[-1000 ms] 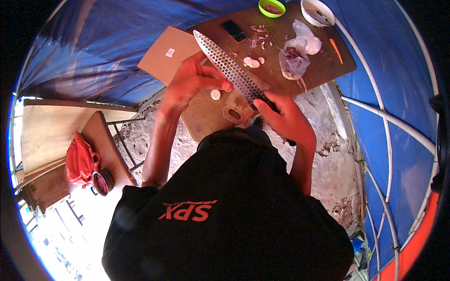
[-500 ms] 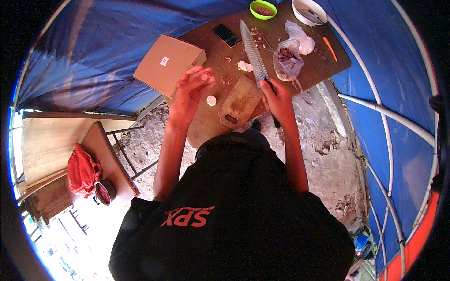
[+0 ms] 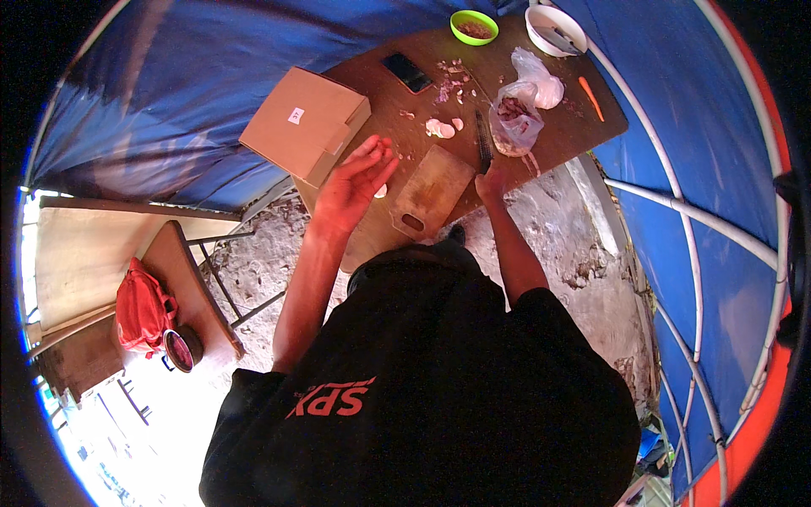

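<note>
My right hand (image 3: 491, 185) is closed round the handle of a large kitchen knife (image 3: 483, 139), just right of the wooden cutting board (image 3: 446, 179). The dark blade points away from me and appears nearly edge-on. Over the table, left of the board, my left hand (image 3: 358, 184) is raised with its palm turned up, fingers apart and nothing visible in it. Partly covered by that hand is a small round white piece (image 3: 381, 192). Pale cut pieces (image 3: 439, 128) lie beyond the board, with pinkish peelings (image 3: 452, 87) scattered farther back.
A cardboard box (image 3: 296, 118) occupies the table's left side, near a phone (image 3: 407, 73). To the right are a clear plastic bag (image 3: 516, 127) with reddish contents and an orange stick-like object (image 3: 590, 98). Green (image 3: 474, 28) and white (image 3: 555, 30) bowls stand at the back.
My right hand has lowered the knife, and its blade has turned from broadside to nearly edge-on. My left hand has shifted slightly right and nearer, now partly covering the round white piece.
</note>
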The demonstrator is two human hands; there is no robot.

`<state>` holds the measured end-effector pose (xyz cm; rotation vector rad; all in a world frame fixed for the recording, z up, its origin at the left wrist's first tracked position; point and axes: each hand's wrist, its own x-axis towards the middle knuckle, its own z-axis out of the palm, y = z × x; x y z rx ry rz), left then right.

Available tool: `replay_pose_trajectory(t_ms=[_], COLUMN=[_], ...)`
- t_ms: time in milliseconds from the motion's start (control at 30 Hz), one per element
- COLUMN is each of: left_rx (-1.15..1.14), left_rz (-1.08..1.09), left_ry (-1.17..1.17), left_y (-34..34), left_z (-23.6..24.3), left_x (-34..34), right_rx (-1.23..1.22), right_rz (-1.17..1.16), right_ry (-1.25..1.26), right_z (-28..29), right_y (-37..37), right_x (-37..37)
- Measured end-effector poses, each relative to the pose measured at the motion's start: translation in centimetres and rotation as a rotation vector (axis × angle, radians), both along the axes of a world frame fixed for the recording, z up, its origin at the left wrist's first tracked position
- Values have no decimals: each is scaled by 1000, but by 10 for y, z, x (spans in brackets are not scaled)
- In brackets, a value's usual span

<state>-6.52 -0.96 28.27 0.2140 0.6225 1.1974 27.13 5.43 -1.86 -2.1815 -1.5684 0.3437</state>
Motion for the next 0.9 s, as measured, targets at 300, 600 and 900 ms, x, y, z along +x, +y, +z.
replay_pose_trajectory(t_ms=[300, 600, 900], left_rx=[150, 376, 327], left_rz=[-93, -97, -86], left_ry=[-59, 280, 252], left_y=[5, -1, -9], left_z=[29, 66, 73], left_x=[6, 17, 22], right_rx=[44, 561, 607], right_rz=[156, 773, 789], right_ry=[297, 760, 584], right_z=[156, 397, 406], right_y=[20, -56, -69], right_x=[-61, -143, -144])
